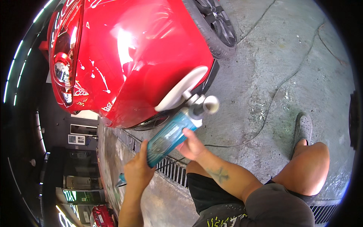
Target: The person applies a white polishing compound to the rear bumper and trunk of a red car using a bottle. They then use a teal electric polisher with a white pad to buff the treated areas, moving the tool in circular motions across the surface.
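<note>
A teal electric polisher (168, 138) slants across the middle of the view, gripped by both my hands. My left hand (137, 169) wraps round its rear part, beside the cord end. Nearer the head, my right hand (192, 145) holds the body with the thumb on top and the other fingers mostly hidden beneath. The round white pad (183, 87), seen tilted, lies at the lower corner of the red car bumper (147, 83); whether it presses on the paint cannot be made out. A pale round knob or handle end (211, 104) sticks out beside the pad.
The car's front wheel (215, 26) and headlight (62, 73) are above. A thin dark cable (270, 109) snakes over the grey concrete floor (249, 87). Floor grating (172, 172) runs under my arms. Another red car (102, 216) stands at the lower left. My right foot wears a grey clog (303, 126).
</note>
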